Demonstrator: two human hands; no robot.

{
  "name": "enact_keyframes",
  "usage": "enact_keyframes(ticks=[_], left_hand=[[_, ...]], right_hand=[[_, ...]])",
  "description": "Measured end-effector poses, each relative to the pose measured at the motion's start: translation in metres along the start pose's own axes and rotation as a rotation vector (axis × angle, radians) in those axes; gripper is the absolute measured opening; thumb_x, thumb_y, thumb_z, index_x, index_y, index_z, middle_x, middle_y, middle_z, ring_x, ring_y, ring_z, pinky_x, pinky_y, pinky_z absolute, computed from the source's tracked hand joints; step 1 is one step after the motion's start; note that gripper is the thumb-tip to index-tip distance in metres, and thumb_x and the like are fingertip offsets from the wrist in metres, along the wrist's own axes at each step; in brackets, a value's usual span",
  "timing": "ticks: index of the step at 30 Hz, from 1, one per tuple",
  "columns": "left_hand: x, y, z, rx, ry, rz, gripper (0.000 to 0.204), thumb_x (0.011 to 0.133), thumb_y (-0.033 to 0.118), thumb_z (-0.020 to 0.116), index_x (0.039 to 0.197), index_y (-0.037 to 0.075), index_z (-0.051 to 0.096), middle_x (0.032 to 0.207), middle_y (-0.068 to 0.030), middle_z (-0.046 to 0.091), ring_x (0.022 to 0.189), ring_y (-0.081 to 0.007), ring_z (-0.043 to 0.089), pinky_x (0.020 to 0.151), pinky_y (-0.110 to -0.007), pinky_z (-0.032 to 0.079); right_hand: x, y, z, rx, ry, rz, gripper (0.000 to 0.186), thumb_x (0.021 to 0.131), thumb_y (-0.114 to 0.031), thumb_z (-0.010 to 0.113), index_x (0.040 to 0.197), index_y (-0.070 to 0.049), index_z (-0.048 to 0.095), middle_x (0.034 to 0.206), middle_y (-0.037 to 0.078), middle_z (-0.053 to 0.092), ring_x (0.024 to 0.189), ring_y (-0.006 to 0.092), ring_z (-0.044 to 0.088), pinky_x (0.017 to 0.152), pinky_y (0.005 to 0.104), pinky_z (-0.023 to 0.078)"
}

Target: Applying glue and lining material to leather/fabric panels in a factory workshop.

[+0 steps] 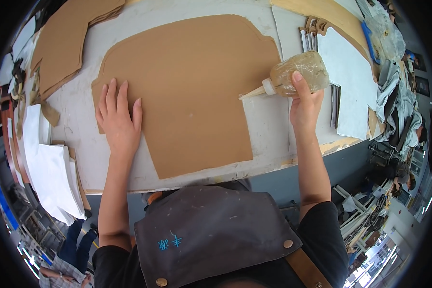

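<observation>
A large brown cut panel [192, 96], leather-like, lies flat on the grey-white worktable [269, 129]. My left hand [118, 115] rests open on the panel's left part, fingers spread and pointing away from me. In my right hand [305, 105] is a squeeze bottle [297, 74], cloudy and yellowish, with a white collar and a long pale nozzle [252, 92]. The bottle is tipped onto its side, my thumb on top and the other fingers mostly hidden beneath it. Its nozzle points left, the tip at the panel's right edge near an inner corner.
Brown pieces are stacked at the far left [62, 43]. White-faced pieces [53, 173] overhang the table's near left edge; more white pieces [345, 77] lie at the right. Beyond them are clear plastic [386, 33] and a blue strip [369, 43]. Another person [65, 269] is at the lower left.
</observation>
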State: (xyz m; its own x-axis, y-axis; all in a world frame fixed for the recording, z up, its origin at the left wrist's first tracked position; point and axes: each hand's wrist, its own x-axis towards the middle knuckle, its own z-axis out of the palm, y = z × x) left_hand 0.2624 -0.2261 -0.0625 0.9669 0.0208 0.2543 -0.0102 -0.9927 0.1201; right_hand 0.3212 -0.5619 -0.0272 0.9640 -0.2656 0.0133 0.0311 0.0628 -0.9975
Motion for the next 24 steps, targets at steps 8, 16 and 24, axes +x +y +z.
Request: enact_keyframes(ticks=[8,16,24], left_hand=[[0.0,-0.001,0.002,0.003,0.022,0.015,0.041,0.09,0.025,0.056,0.127,0.007,0.05,0.137,-0.0125,0.044,0.129,-0.033,0.036,0.103,-0.049,0.026],[0.0,-0.002,0.005,0.045,0.017,0.009,0.04,0.092,0.025,0.052,0.129,0.01,0.049,0.138,-0.0101,0.044,0.131,-0.0295,0.036,0.105,-0.044,0.025],[0.0,-0.003,0.008,0.042,0.059,0.037,0.04,0.091,0.026,0.054,0.127,0.008,0.05,0.136,-0.0118,0.045,0.129,-0.0313,0.037,0.104,-0.047,0.027]], right_hand=[[-0.007,-0.003,-0.011,-0.035,-0.06,0.03,0.042,0.081,-0.018,0.068,0.114,0.002,0.051,0.102,0.009,0.058,0.094,0.0152,0.056,0.084,0.0291,0.044],[-0.026,-0.006,-0.018,0.005,-0.041,0.088,0.042,0.078,-0.018,0.07,0.111,0.001,0.052,0.098,0.008,0.059,0.091,0.0143,0.056,0.082,0.0284,0.044],[-0.05,-0.011,-0.03,0.0,-0.025,0.158,0.044,0.077,-0.018,0.07,0.112,0.002,0.052,0.098,0.008,0.058,0.091,0.0151,0.056,0.083,0.0294,0.043]])
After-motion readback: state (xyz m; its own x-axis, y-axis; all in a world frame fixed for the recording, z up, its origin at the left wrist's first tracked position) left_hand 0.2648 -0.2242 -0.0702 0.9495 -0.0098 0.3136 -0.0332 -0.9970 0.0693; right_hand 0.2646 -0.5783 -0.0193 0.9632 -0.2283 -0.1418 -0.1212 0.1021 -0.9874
